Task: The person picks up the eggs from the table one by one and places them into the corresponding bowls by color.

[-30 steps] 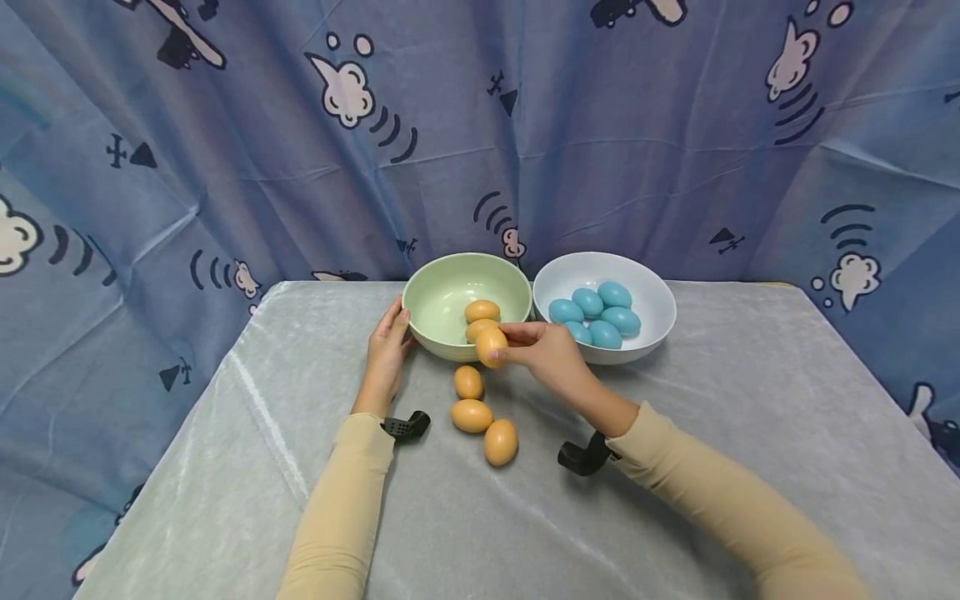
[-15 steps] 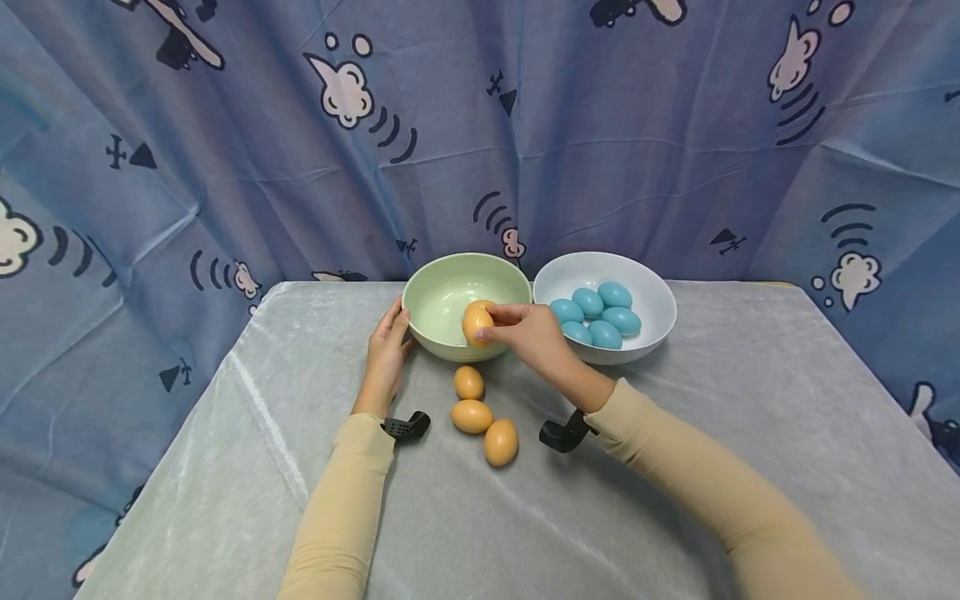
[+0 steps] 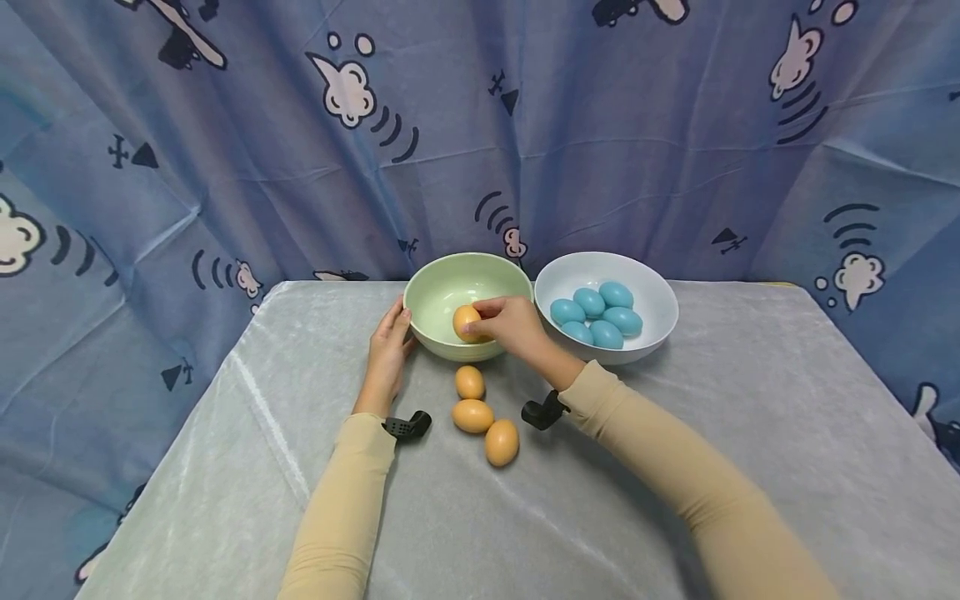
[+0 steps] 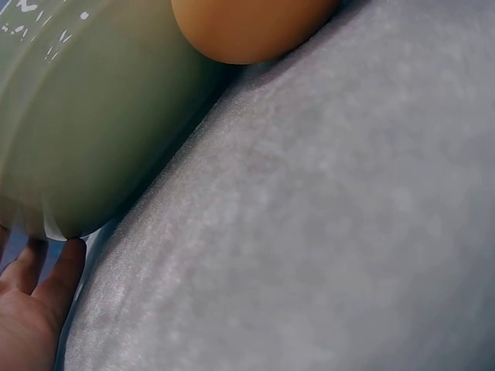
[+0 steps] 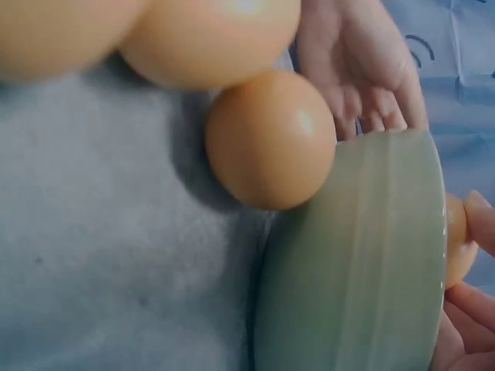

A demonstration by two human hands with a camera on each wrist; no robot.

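Note:
My right hand (image 3: pixel 513 323) pinches an orange-brown egg (image 3: pixel 466 323) between thumb and fingers, inside the green bowl (image 3: pixel 435 287). The hand and this egg hide the other eggs lying in that bowl. Against the bowl's left outer side rests my left hand (image 3: pixel 387 350), its fairly straight fingers touching the wall, as the left wrist view shows. Three more orange-brown eggs lie on the cloth before the bowl: a near one (image 3: pixel 502 442), a middle one (image 3: pixel 472 416) and one close to the bowl (image 3: pixel 469 382).
A white bowl (image 3: pixel 656 312) holding several blue eggs (image 3: pixel 606 334) stands just right of the green bowl. Grey cloth (image 3: pixel 765 400) covers the table. A blue patterned curtain (image 3: pixel 600 167) hangs behind both bowls.
My right hand has carried the egg left, from over the green bowl's front right rim to inside the bowl. My left hand and the three eggs on the cloth have stayed put.

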